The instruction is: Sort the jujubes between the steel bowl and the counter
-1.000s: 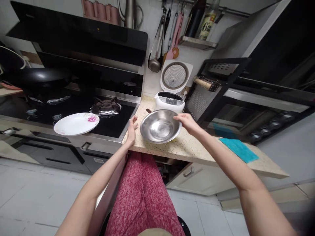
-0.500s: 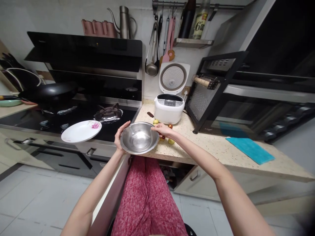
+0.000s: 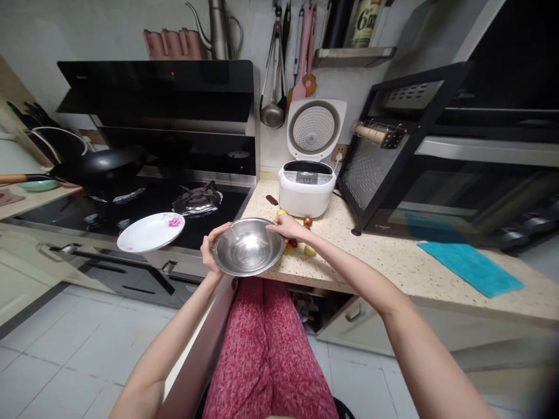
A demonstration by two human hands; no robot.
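A shiny metal mixing bowl (image 3: 248, 249) is held between both hands in front of me, its inside bare. My left hand (image 3: 212, 248) is closed round the bowl's left side, thumb near the rim. On the opposite side, my right hand (image 3: 288, 227) grips the rim with the fingers partly hidden. Several small yellow and red round fruits or vegetables, such as the yellow one (image 3: 310, 250) and the red one (image 3: 308, 222), lie on the counter (image 3: 340, 265) behind and beside the right hand. A white rice cooker (image 3: 305, 189) stands behind them with its lid raised.
Left of the bowl, a white plate with a pink flower (image 3: 151, 234) rests at the front of the stove (image 3: 231, 215). A black wok (image 3: 100, 166) sits on the far burner. On the right are a blue cloth (image 3: 474, 269) and a black-framed oven (image 3: 437, 198).
My view has shifted slightly, so the surroundings sit a little differently in the picture. Both hands keep their hold on the bowl, which stays nearly in place.
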